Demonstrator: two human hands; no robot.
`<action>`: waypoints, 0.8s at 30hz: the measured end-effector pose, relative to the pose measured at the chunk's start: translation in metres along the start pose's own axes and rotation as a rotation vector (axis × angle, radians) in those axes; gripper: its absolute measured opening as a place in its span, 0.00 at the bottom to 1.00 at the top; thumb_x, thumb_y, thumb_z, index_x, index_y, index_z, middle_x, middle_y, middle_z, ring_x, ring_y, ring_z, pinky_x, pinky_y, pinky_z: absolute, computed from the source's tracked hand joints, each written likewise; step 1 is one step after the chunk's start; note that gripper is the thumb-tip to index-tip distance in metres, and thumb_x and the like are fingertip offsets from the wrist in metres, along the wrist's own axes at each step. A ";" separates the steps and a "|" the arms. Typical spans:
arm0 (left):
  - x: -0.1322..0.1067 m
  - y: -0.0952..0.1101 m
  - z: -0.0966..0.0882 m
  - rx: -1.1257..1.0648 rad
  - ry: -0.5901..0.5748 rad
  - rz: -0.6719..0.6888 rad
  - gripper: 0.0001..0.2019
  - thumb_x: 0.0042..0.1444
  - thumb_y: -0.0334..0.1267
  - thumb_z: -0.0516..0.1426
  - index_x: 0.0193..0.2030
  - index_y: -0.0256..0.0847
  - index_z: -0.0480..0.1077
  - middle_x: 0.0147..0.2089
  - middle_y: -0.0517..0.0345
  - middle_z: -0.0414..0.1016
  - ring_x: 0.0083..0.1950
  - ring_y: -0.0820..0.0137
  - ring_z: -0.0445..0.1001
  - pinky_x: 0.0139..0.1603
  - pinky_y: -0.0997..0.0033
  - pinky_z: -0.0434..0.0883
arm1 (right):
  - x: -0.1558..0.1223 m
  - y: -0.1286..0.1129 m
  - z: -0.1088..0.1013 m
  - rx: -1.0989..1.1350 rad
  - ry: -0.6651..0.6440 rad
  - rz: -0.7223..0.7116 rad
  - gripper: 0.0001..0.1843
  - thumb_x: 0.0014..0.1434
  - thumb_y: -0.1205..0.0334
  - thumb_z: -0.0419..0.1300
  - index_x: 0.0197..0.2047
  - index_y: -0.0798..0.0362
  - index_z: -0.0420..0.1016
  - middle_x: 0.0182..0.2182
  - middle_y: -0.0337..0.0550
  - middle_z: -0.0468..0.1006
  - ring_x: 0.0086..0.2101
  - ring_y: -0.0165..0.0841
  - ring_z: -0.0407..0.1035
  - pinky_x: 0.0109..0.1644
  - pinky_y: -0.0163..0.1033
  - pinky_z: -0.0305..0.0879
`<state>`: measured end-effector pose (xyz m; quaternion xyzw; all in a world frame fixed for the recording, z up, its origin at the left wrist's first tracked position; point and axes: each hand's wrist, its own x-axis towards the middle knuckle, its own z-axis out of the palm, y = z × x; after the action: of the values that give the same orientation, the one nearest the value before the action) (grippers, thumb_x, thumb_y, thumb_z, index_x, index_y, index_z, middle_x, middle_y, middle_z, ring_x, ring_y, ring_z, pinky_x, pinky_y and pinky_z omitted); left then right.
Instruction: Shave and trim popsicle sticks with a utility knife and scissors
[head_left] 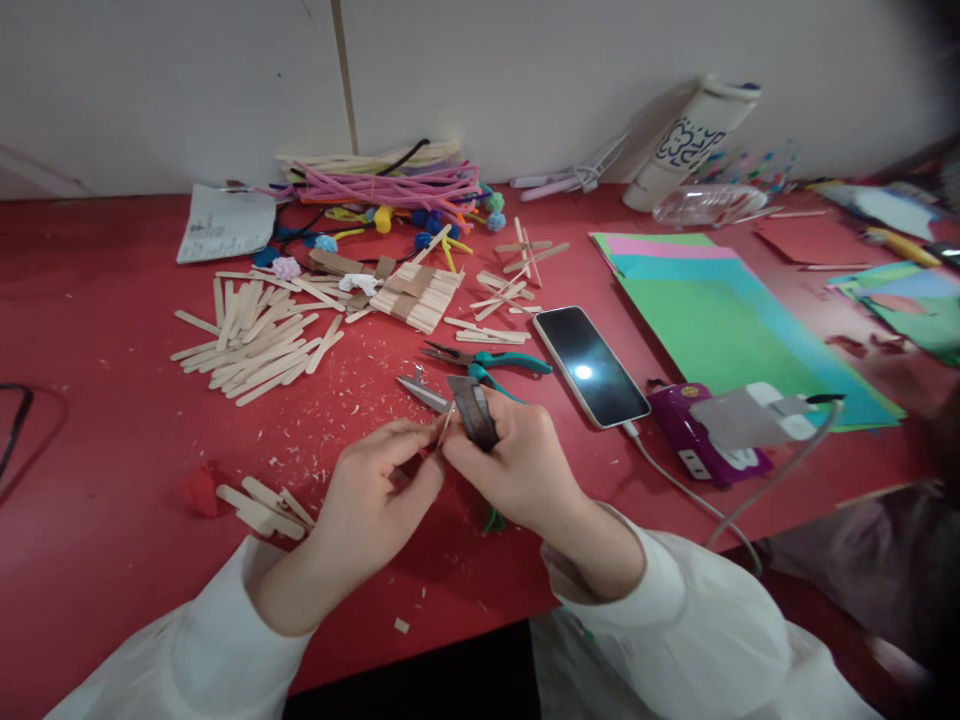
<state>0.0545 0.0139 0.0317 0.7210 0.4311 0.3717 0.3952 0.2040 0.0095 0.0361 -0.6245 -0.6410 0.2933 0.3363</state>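
item: thin pale piece [447, 424], seemingly wood. location: centre of the frame, between the fingertips of both hands, above the red table [112, 420]. long axis: steep, leaning from lower left to upper right; its full length is hidden by fingers.

item: left hand [381, 482], left of centre. fingers curled, thumb and fingertips brought together in a pinch on the thin pale piece.

item: right hand [521, 458], right of centre. fingers wrapped closely around a dark grey tool [477, 412], its flat end toward the upper left; exact type cannot be told. thumb reaches left, close against the thin pale piece.

key relation: the thin pale piece lies just right of the left fingertips and just left of the dark grey tool, crossing the narrow gap between. neither hand is clearly nearer; both meet there. whether the tool's edge touches the piece cannot be told.

surroundings: silver-bladed tool [424, 393], just beyond the fingertips; teal-handled pliers [517, 362], above the right hand; pale shavings [360, 385], scattered left of centre; heap of craft sticks [259, 345], left of centre; short pale sticks [262, 510], lower left, near the left wrist; phone [592, 365], right of centre.
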 end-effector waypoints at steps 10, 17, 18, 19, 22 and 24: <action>0.005 -0.005 0.000 -0.523 -0.094 -0.456 0.13 0.49 0.40 0.58 0.39 0.37 0.78 0.18 0.65 0.69 0.17 0.77 0.67 0.18 0.79 0.68 | -0.004 -0.006 0.001 0.048 -0.032 -0.007 0.03 0.47 0.64 0.52 0.23 0.51 0.63 0.15 0.33 0.66 0.18 0.27 0.60 0.25 0.32 0.55; 0.007 -0.008 -0.003 -0.425 0.027 -0.369 0.14 0.51 0.40 0.58 0.42 0.37 0.78 0.19 0.65 0.69 0.19 0.76 0.68 0.20 0.78 0.68 | -0.001 0.000 -0.001 0.043 0.086 -0.023 0.09 0.54 0.59 0.54 0.24 0.51 0.64 0.15 0.31 0.62 0.16 0.25 0.56 0.21 0.31 0.52; 0.006 -0.009 -0.003 -0.389 0.048 -0.348 0.14 0.52 0.39 0.57 0.42 0.37 0.77 0.20 0.64 0.71 0.19 0.76 0.68 0.20 0.78 0.69 | 0.000 0.001 0.000 0.028 0.084 -0.009 0.09 0.55 0.58 0.54 0.26 0.51 0.66 0.15 0.32 0.63 0.17 0.25 0.56 0.22 0.32 0.52; 0.005 -0.010 -0.003 -0.344 0.060 -0.326 0.13 0.53 0.39 0.57 0.43 0.38 0.77 0.22 0.63 0.73 0.20 0.76 0.69 0.21 0.78 0.69 | 0.000 0.002 0.000 0.019 0.074 0.004 0.08 0.55 0.57 0.54 0.29 0.52 0.69 0.16 0.33 0.65 0.17 0.26 0.57 0.22 0.32 0.53; 0.001 -0.011 -0.002 -0.166 0.082 -0.229 0.13 0.56 0.38 0.55 0.44 0.39 0.77 0.31 0.59 0.78 0.24 0.76 0.71 0.24 0.78 0.70 | 0.001 0.003 0.003 0.009 0.051 0.038 0.11 0.53 0.56 0.55 0.36 0.53 0.72 0.21 0.38 0.73 0.19 0.29 0.63 0.25 0.34 0.58; -0.001 -0.011 -0.002 -0.036 0.099 -0.122 0.11 0.58 0.36 0.55 0.43 0.39 0.77 0.35 0.57 0.78 0.27 0.74 0.73 0.27 0.77 0.71 | 0.001 0.003 0.004 -0.001 0.061 0.049 0.12 0.53 0.54 0.55 0.36 0.53 0.72 0.23 0.40 0.76 0.22 0.32 0.68 0.27 0.35 0.61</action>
<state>0.0487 0.0173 0.0230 0.6670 0.4865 0.3895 0.4082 0.2022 0.0110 0.0315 -0.6490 -0.6151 0.2821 0.3477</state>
